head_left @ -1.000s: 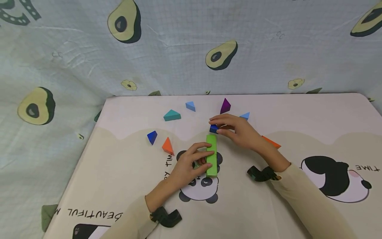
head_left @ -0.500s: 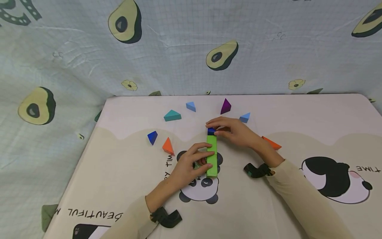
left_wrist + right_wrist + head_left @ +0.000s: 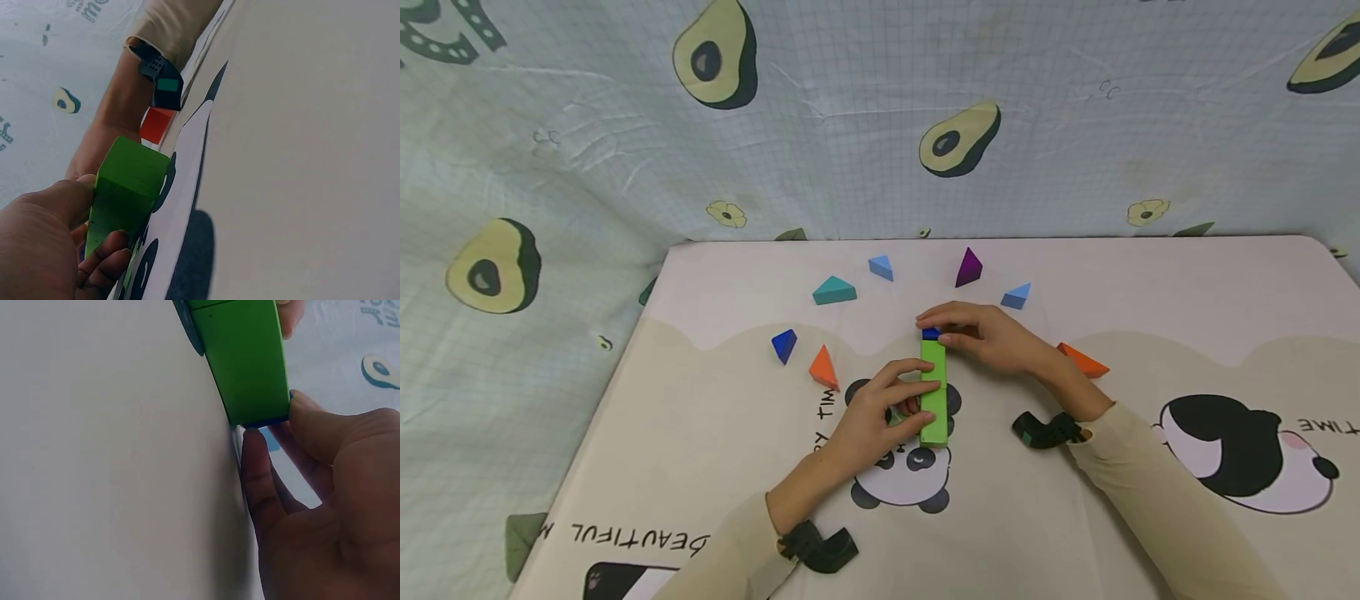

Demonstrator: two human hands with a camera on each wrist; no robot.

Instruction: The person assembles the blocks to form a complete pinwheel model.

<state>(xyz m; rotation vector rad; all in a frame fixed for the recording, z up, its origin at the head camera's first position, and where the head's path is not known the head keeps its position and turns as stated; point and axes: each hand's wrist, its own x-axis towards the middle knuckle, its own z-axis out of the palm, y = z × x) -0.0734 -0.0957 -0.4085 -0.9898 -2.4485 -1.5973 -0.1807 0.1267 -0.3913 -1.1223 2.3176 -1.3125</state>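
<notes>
Two bright green blocks lie end to end in a straight column over the printed panda. My left hand grips them from the left side, and the left wrist view shows the near green block between thumb and fingers. At the column's far end my right hand pinches a small dark blue block, lined up with the green ones. In the right wrist view only a thin blue edge of it shows at the green end face; my fingers hide the rest.
Beyond the hands lie a teal block, a purple block and two light blue blocks. A blue piece and an orange piece sit at left. Another orange piece lies beside the right forearm.
My right hand has brought the dark blue block left and toward me, from just beyond the green column onto its far end. My left hand stays in place on the green blocks.
</notes>
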